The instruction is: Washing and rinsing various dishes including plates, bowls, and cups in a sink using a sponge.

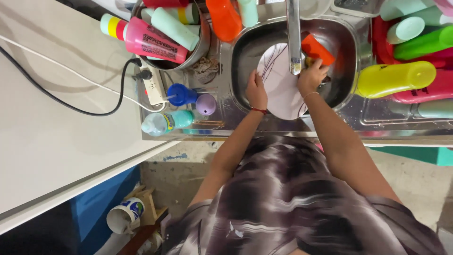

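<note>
Bottom of frame: person's torso in a dark streaked shirt (292, 208), both forearms reaching up into the sink (347, 45), centre-top of frame. Left hand (256, 90) grips the left edge of a white plate (281, 87), fingers curled over the rim; red string on that wrist. Right hand (311, 75) is closed on something yellow pressed against the plate's right side, can't tell exactly what it is. Plate stands tilted inside the steel basin, under the tap (293, 35). Orange cup (317, 49) lies in the basin just above the right hand. Left of the sink on the counter: blue bottle (181, 94), purple cap (205, 104), teal bottle (165, 122), white power strip (153, 85). Upper left: metal pot (200, 47) stuffed with coloured tumblers. Upper right: yellow tumbler (395, 79) and more tumblers in a red rack.
</note>
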